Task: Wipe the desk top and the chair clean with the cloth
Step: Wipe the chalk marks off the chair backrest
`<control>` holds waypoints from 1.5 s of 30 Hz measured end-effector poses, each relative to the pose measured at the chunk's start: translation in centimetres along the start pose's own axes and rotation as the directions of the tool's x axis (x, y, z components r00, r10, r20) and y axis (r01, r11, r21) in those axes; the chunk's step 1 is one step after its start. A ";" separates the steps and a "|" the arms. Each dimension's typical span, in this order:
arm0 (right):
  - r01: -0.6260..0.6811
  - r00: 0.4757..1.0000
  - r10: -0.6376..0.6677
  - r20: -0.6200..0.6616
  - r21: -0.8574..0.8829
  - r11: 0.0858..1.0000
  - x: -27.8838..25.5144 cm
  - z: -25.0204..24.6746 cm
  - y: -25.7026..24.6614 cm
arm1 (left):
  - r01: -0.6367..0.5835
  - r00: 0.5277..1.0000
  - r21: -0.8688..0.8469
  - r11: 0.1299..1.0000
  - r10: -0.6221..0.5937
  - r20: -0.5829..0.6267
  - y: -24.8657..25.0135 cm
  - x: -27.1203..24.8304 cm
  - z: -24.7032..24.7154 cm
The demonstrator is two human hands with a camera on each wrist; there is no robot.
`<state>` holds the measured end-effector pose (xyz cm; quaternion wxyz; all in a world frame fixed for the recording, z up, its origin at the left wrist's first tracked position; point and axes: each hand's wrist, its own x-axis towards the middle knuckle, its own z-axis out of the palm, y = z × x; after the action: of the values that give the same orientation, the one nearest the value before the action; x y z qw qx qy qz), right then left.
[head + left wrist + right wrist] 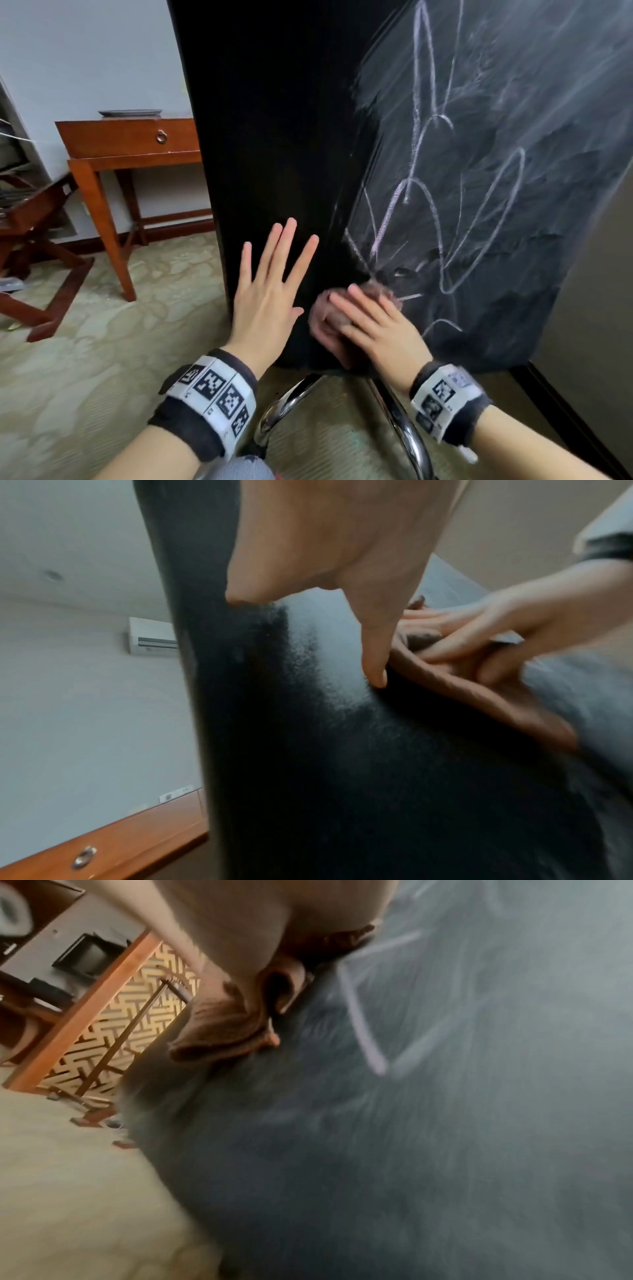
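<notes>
Pressing flat-fingered on the brown cloth [329, 318], the right hand [380, 329] pins it against the black chair [274, 137] surface near its lower edge, above the chrome frame [291, 401]. Just left of the cloth, the left hand [267, 291] lies spread, fingers straight, on the same surface. Beyond the cloth, chalk marks [428, 205] remain. Judged soft and light, the cloth is best held under a flat palm; the panel looks stiff.

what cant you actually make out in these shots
- Cloth: in the head view the right hand covers most of it; its full shape is hidden.
- Black chalked surface: cut off by the top and right edges of the head view.
- Chalk marks: smeared by motion blur in the right wrist view, unreadable.
- Left hand: its palm is hidden in the head view, so contact with the surface is unclear.
</notes>
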<state>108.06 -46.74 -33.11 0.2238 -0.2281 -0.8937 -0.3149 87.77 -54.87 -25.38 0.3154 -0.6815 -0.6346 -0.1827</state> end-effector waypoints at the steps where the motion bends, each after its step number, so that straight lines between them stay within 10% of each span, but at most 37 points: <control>1: 0.044 0.999 -0.044 0.014 0.002 0.999 -1.3 1.4 -1.3 | 0.011 0.999 0.017 1.000 -0.011 0.032 0.0 0.3 0.1; 7: 0.196 0.972 -0.194 0.132 0.000 0.981 -2.3 1.3 0.1 | -0.009 0.994 0.129 0.992 -0.005 0.106 -1.7 0.7 0.5; 11: -0.097 0.985 0.096 -0.143 -0.001 0.995 2.8 -5.4 5.4 | 0.018 0.994 0.105 0.994 -0.029 0.103 -1.7 0.6 0.3; 21: -0.425 0.757 0.379 -0.531 0.039 0.904 13.7 -16.8 12.8 | 0.015 0.970 0.099 0.995 0.009 -0.244 -2.5 11.1 -10.5; 27: 0.042 0.995 -0.053 -0.079 -0.139 0.989 6.0 -5.2 4.3 | -0.002 0.989 0.123 0.992 0.020 -0.146 -2.2 12.4 -9.3; 31: 0.163 0.985 -0.171 -0.023 -0.198 0.967 6.5 -6.4 6.6 | -0.022 0.988 0.152 0.988 0.044 -0.148 -2.9 12.5 -9.1; 37: -0.237 0.910 0.194 -0.367 -0.077 0.968 13.2 -14.5 11.1 | 0.006 0.989 0.129 0.992 0.013 -0.146 -3.1 12.5 -8.9; 45: 0.120 0.988 -0.135 -0.081 -0.171 0.978 10.3 -10.1 8.1 | 0.026 0.990 0.121 0.992 -0.009 -0.142 -3.9 12.3 -9.5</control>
<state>106.95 -45.08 -16.68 0.2244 -0.1733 -0.8661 -0.4118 87.00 -51.95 -9.60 0.3991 -0.6407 -0.6266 -0.1942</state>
